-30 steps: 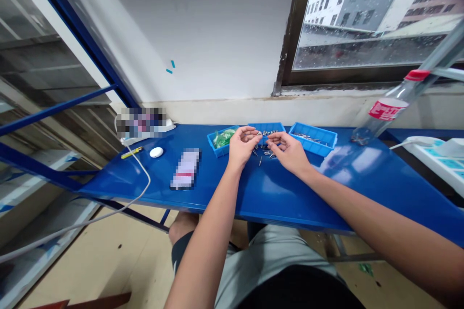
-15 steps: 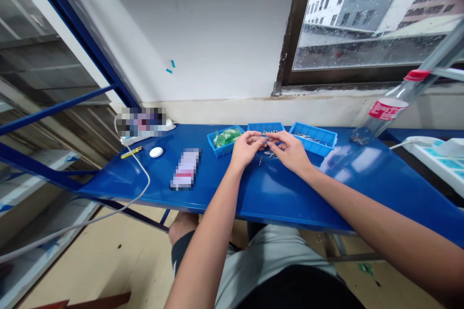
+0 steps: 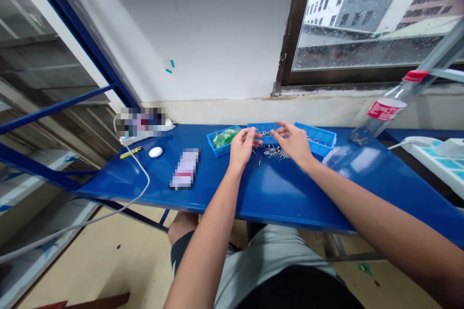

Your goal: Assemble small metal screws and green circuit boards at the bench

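Note:
My left hand (image 3: 243,147) is raised over the blue table, thumb and forefinger pressed together. Whatever is in that pinch is too small to name. To its right, my right hand (image 3: 293,144) hovers at the front of the middle blue bin (image 3: 255,127), thumb and forefinger curled together near small metal parts (image 3: 266,133). I cannot make out what these fingertips hold. Below and between the hands lies a loose pile of thin, shiny metal pins or screws (image 3: 274,151). One single metal piece (image 3: 260,160) lies a little nearer to me.
A left bin (image 3: 217,152) holds green plastic bags; a right bin (image 3: 328,141) holds metal pieces. Further left are a phone (image 3: 185,169), a white round object (image 3: 155,152) and a yellow-handled tool (image 3: 130,153). A bottle (image 3: 386,107) and a power strip (image 3: 440,157) stand right.
My hands were together at the fingertips and have come apart. The right one moved right and slightly away from me, the left slightly left. More of the metal pile shows.

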A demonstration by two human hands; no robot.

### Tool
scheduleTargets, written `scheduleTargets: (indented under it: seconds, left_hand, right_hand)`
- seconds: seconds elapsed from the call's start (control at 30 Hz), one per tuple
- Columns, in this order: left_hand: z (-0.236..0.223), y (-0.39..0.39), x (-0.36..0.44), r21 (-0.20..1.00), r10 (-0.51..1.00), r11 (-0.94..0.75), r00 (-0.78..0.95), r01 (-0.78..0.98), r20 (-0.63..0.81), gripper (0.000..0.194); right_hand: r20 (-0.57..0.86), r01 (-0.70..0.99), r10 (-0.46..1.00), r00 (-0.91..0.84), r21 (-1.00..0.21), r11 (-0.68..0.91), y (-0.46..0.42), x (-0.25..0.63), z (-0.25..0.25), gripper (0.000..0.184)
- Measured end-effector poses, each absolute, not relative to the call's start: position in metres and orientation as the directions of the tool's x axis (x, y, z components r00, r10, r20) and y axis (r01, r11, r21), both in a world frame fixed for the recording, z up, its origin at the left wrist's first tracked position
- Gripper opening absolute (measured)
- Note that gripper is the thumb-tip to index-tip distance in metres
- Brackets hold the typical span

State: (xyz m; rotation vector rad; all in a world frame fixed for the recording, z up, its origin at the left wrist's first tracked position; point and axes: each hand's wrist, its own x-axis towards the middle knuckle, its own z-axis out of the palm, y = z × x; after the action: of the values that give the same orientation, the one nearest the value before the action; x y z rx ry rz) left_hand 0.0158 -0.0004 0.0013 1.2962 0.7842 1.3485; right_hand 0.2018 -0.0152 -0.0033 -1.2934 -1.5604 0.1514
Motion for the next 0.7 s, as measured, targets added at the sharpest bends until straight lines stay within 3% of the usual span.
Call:
scheduleTargets:
  seconds: [0.2, 0.3, 0.37, 0.43, 0.53, 0.7]
  left_hand:
    - [0.001, 0.0, 0.009, 0.937, 0.943, -0.317, 0.053, -0.149, 0.328, 0.045]
    - [-0.003, -0.004, 0.006, 0.903, 0.91, -0.412, 0.099, 0.121, 0.402, 0.04]
    - [-0.004, -0.008, 0.005, 0.81, 0.878, -0.478, 0.184, 0.34, 0.442, 0.036]
    - [-0.005, -0.011, 0.006, 0.702, 0.853, -0.521, 0.26, 0.485, 0.453, 0.032]
    - [-0.005, -0.014, 0.009, 0.626, 0.837, -0.544, 0.31, 0.559, 0.451, 0.03]
    - [-0.008, -0.013, 0.011, 0.695, 0.858, -0.514, 0.304, 0.502, 0.415, 0.031]
  right_hand:
    - [0.661, 0.699, 0.751, -0.014, -0.53, 0.48, -0.031, 0.201, 0.001, 0.022]
    - [0.632, 0.732, 0.767, -0.11, -0.471, 0.492, -0.04, 0.206, 0.0, 0.023]
    - [0.589, 0.749, 0.794, -0.149, -0.457, 0.48, -0.043, 0.212, -0.004, 0.024]
    - [0.557, 0.752, 0.817, -0.15, -0.472, 0.46, -0.043, 0.216, -0.01, 0.026]
    - [0.5, 0.726, 0.858, -0.118, -0.547, 0.418, -0.042, 0.216, -0.02, 0.027]
    - [0.425, 0.642, 0.903, -0.062, -0.676, 0.362, -0.042, 0.207, -0.029, 0.025]
